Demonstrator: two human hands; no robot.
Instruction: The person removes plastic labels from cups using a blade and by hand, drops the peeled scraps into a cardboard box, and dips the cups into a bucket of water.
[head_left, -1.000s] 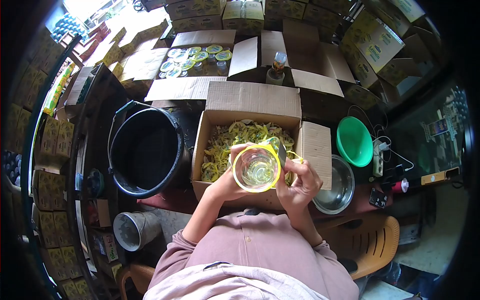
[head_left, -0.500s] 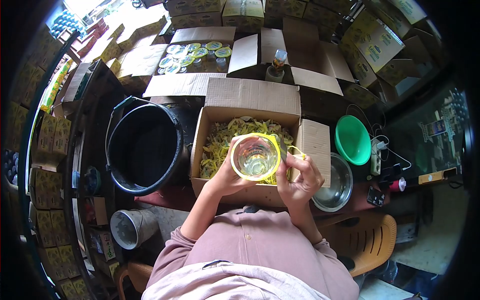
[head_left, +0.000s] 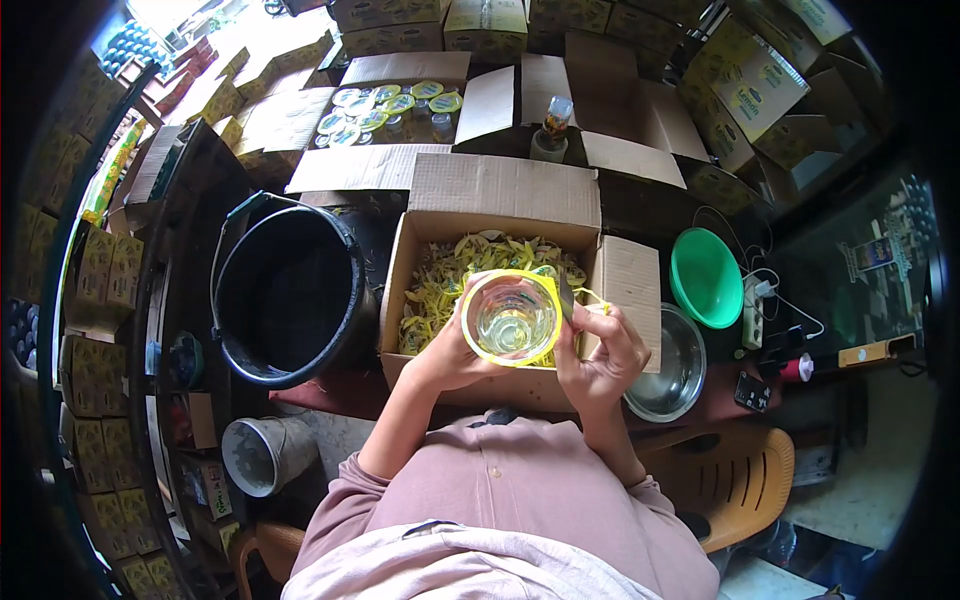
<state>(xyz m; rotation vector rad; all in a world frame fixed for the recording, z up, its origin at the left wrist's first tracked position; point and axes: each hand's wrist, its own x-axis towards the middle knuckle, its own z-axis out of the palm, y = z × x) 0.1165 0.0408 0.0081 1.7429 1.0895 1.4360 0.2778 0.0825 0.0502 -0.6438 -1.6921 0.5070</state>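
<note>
My left hand [head_left: 447, 352] is wrapped round a clear cup [head_left: 512, 322] with a bright yellow rim, its open mouth facing me. At the cup's right edge, my right hand [head_left: 607, 358] is closed on a small flat dark blade [head_left: 567, 297], its tip against or very near the rim; its handle is hidden by the fingers. A thin yellow strip [head_left: 603, 297] sticks out above my right fingers. Beneath both hands stands an open cardboard box [head_left: 505, 190] holding a heap of curled yellow-green strips [head_left: 455, 270].
A black bucket [head_left: 228, 330] stands to the left, with a smaller grey bucket [head_left: 285, 450] below it. On the right are a green basin [head_left: 705, 280], a clear bowl [head_left: 685, 375] and a power strip [head_left: 752, 325]. Behind, lidded cups [head_left: 385, 110] fill another carton.
The cup has tilted slightly and shifted a little downward in my left hand. My right hand keeps the blade at the rim with almost no movement.
</note>
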